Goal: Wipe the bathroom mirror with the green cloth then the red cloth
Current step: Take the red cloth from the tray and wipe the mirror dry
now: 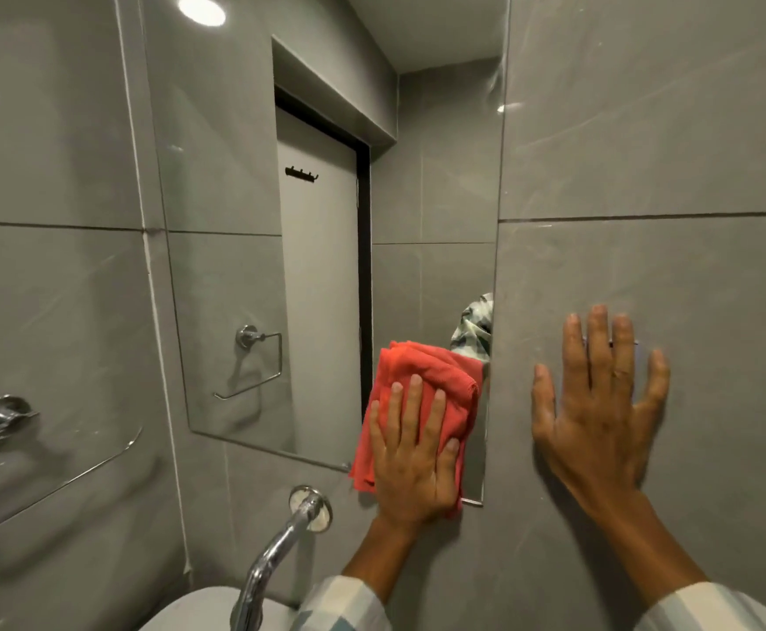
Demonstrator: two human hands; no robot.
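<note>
Head view: left hand (pixel 413 453) presses red cloth (pixel 422 380) flat-palmed against mirror (pixel 244 266)'s lower corner; empty, splayed right hand (pixel 599 403) braces on wall (pixel 690 152).

A home bathroom, lined all round with large glossy grey wall tiles (pixel 645 152). A frameless mirror (pixel 326 220) hangs above where the cloth is pressed; below and left of that a chrome tap (pixel 280 548) curves over a white basin (pixel 198 608), and a towel bar (pixel 3 421) sits far left.
</note>
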